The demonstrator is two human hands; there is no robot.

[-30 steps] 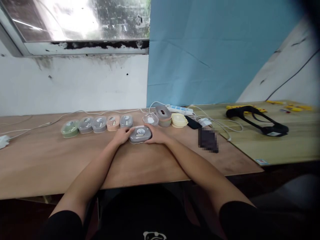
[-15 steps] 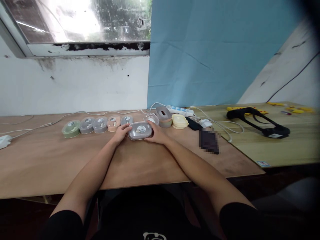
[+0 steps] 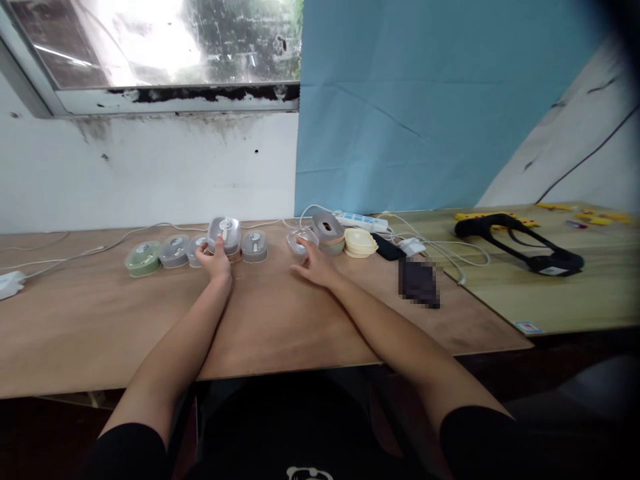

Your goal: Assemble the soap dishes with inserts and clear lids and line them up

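Plywood tabletop (image 3: 280, 320) holds a row of lidded containers (image 3: 175, 252) left of the power strip (image 3: 357, 221). Fingers of the left hand (image 3: 215, 260) curl against a tilted grey container (image 3: 223, 235) in the row, a steady fingertip hold; the right hand (image 3: 315, 263) rests open-fingered against a clear lid (image 3: 301, 240) nearer the strip.

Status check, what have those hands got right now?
Left hand on grey-lidded container. Right hand at clear container. Stacked tubs right beside it.
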